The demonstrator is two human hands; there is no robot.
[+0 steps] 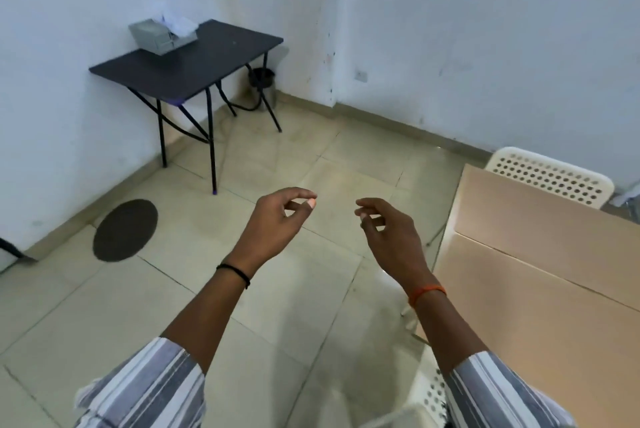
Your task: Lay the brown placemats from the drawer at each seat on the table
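Both hands out in front over the floor, nothing in either. Left hand (277, 219): fingers loosely curled, thumb and forefinger near each other, grip narrow and empty. Right hand (389, 230): same loose curl, narrow grip, empty.

Surface (540, 271), light tan, fills the right edge of the view. The part that shows is bare: no placemat at the near edge, none along the left edge, none at the far corner by the white perforated chair (550, 173). Its right side runs out of view, so that part cannot be judged.

One dark brown oval placemat (125, 230) lies flat on the floor near the left wall, well apart from the surface and from both hands. Looks like it belongs to the task, though it is not at a seat. No drawer in view.

Small black table (187, 57) stands against the left wall near the room corner, a grey box (161, 37) at its back edge. A dark bin (262, 83) sits in the corner behind it.

Judgement: little or nothing laid so far on the visible part. Left to do: get the placemats in hand, including the one on the floor, and set one at each seat.
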